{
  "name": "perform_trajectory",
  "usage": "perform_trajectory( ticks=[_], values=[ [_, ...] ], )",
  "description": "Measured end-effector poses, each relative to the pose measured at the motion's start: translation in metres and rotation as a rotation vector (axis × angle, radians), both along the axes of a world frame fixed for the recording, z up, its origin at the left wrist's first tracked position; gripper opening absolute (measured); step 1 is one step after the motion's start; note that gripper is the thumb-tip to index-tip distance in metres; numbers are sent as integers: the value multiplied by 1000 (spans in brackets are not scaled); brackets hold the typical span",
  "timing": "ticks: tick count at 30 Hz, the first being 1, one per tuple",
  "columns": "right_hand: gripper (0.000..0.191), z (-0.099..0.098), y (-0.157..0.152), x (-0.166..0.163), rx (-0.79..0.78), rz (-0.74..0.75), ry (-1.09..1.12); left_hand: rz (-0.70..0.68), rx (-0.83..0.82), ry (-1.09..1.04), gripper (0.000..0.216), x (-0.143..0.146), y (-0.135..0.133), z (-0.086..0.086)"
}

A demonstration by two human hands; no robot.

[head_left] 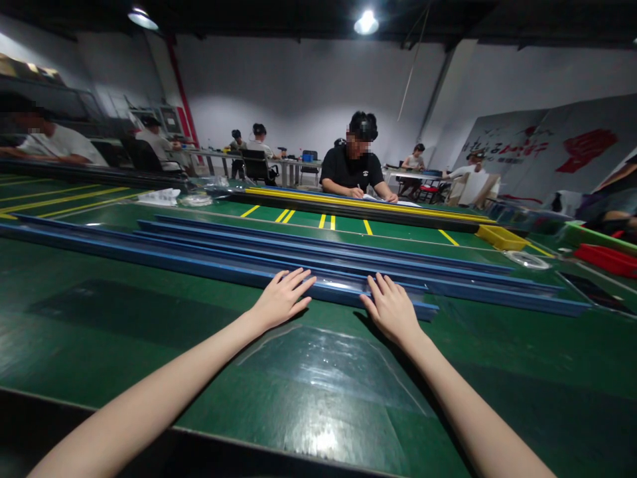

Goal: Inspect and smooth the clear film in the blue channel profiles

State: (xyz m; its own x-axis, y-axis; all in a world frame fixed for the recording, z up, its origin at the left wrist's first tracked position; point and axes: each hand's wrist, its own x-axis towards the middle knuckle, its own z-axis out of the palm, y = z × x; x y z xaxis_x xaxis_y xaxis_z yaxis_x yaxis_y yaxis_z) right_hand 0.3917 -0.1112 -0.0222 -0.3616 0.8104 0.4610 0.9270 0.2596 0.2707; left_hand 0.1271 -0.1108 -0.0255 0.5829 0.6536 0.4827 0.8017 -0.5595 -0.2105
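Long blue channel rails lie side by side across the green table. My left hand [283, 299] rests with fingers spread on the nearest blue rail [199, 263], its fingertips over the rail's groove. Further right along this rail, my right hand [391, 305] lies with its fingers stretched out, close to the rail's right end. Neither hand grips anything. Behind it are more blue rails [462, 287], reaching further to the right. A clear plastic sheet [328, 358] lies flat on the table between my forearms, reflecting the lamp light.
Beyond the blue rails runs a yellow and black rail [368, 202], with a person [352, 169] writing behind it. A yellow tray [501, 237], a coil [526, 259], a red bin [607, 259] and a dark flat device [594, 292] lie on the right. White papers [159, 197] lie at left.
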Motion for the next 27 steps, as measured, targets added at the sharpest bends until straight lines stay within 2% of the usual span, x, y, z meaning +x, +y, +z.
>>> perform_trajectory(
  ticks=[3, 9, 12, 21, 27],
  values=[
    [52, 5, -1, 2, -13, -17, 29, 35, 24, -37, 38, 1, 0, -1],
    [47, 20, -1, 13, 26, -138, 99, 227, 85, -191, 30, 2, 0, 2],
    [44, 23, -2, 16, 20, -196, 108, 255, 89, -212, 29, 1, 0, 3],
    [36, 19, -6, 6, 9, -209, 28, 210, 91, -197, 33, -1, -1, 2],
    [37, 19, -5, 5, -20, -206, 34, 44, 24, -61, 38, -1, 0, 2]
  ],
)
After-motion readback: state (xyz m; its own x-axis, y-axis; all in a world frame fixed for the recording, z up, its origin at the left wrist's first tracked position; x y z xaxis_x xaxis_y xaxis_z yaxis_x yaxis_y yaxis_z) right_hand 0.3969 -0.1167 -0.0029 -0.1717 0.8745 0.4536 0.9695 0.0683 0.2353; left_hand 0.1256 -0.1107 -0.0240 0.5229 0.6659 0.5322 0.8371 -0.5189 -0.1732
